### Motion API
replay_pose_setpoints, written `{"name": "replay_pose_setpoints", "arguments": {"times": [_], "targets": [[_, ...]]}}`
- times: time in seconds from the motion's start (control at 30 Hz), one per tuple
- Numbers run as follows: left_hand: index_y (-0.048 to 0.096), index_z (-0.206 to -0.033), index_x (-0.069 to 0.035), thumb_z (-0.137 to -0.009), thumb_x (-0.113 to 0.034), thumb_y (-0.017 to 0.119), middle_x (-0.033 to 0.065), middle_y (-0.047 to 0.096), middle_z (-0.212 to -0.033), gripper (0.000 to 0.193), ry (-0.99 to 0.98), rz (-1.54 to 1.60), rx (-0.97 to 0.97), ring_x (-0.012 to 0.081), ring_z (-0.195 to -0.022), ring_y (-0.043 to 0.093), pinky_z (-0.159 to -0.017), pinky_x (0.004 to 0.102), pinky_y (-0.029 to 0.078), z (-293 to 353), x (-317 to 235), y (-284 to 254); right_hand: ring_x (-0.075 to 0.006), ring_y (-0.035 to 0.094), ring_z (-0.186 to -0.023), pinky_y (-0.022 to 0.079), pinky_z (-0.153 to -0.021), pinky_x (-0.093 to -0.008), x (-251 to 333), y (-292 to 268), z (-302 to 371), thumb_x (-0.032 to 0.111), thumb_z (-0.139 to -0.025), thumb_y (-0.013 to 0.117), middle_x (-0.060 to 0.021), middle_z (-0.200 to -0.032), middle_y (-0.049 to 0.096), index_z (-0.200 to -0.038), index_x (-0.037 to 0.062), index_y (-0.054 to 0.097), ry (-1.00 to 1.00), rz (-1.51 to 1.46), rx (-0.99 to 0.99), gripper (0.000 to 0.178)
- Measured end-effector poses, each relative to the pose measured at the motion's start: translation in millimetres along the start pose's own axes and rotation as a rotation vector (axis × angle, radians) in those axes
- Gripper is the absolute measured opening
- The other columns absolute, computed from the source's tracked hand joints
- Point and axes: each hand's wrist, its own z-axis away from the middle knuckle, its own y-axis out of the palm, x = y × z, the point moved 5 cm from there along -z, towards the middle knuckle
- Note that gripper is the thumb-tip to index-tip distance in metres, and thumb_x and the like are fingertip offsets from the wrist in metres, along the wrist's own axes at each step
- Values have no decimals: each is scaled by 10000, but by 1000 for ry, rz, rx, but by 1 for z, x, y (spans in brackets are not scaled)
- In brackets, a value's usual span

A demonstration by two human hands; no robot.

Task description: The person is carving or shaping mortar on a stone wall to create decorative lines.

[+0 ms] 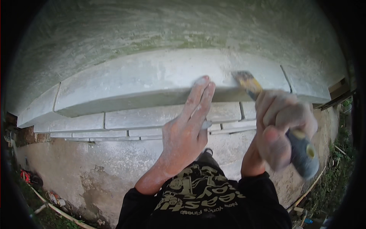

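My right hand [284, 124] is wrapped round the dark grey handle [303, 154] of a scraper, slightly smeared by motion. The scraper's worn, yellowish blade [248, 82] points up and left, its tip over the face of a long pale block [152, 78]. Whether the tip touches the block I cannot tell. My left hand [187, 120] holds nothing. Two of its fingers are stretched out side by side, their tips at the block's lower edge, left of the blade. White dust coats both hands.
Above the block rises a rough grey-green plastered surface [179, 26]. Below it, narrower pale blocks [141, 116] form stepped courses with dark joints. Lower down is a stained plaster wall [57, 160]. Plants [339, 152] and a pole [310, 189] are at the right, with another pole [68, 215] at the lower left.
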Motion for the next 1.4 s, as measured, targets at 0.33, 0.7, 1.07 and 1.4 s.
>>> {"name": "replay_pose_setpoints", "arguments": {"times": [0.33,0.7,1.07,1.4], "targets": [[492,-1510,-113,-691,146,546,74,457,-1579,861,20,-1,-2,185,-1003,734,-602,232,579,-1,-1,1,-115,354,-442,251,-429,-305,-4,-6,-1,98,-769,659,-11,-577,414,-729,86,461,-67,-89,-10,203],[494,-1508,-115,-709,136,574,82,464,-1570,841,3,-15,-4,206,-1051,727,-632,245,596,-1,-2,3,-114,357,-469,251,-442,-300,-11,-1,0,72,-759,597,-21,-589,422,-734,77,446,-84,-55,-91,153],[493,-1507,-105,-712,142,570,85,451,-1580,836,-29,-17,13,199,-1039,723,-614,240,587,0,-3,3,-116,327,-485,275,-471,-308,-19,-6,-5,63,-708,578,-18,-603,405,-717,77,444,68,-125,-209,135],[452,-1535,-116,-717,134,572,86,430,-1595,863,-12,-45,14,194,-913,730,-581,251,567,3,-4,2,-119,327,-504,283,-493,-320,-21,0,-1,46,-714,568,-26,-604,395,-706,76,418,-3,-11,-97,153]]}}
